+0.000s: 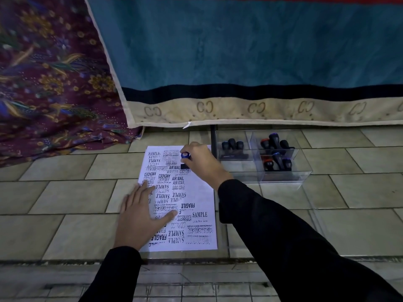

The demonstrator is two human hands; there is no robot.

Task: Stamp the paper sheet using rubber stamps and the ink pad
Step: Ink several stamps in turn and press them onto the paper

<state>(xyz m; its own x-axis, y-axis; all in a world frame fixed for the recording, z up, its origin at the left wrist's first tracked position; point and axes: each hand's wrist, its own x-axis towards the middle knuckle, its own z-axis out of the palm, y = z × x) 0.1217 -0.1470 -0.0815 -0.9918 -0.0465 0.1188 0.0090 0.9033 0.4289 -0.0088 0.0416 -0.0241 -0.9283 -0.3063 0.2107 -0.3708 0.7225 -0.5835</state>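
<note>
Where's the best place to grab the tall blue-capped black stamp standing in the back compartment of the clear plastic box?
Take the tall blue-capped black stamp by its rounded handle, probably from straight above. It stands upright, the clear plastic box is open-topped, and neighbouring stamps crowd its sides, so only the handle top looks free for fingertips.

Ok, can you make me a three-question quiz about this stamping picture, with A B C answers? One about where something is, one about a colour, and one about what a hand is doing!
1. Where is the clear box of spare stamps?
A. To the right of the paper sheet
B. On top of the sheet
C. Left of the sheet

2. What colour is the top of the stamp being pressed?
A. Yellow
B. Blue
C. Green

3. What is the left hand doing?
A. Holding a stamp
B. Lying flat on the sheet
C. Reaching into the box

Answers: 1 A, the box stands on the tiles beside the sheet's right edge. 2 B, a blue cap shows in the right hand. 3 B, its fingers are spread on the paper.
</note>
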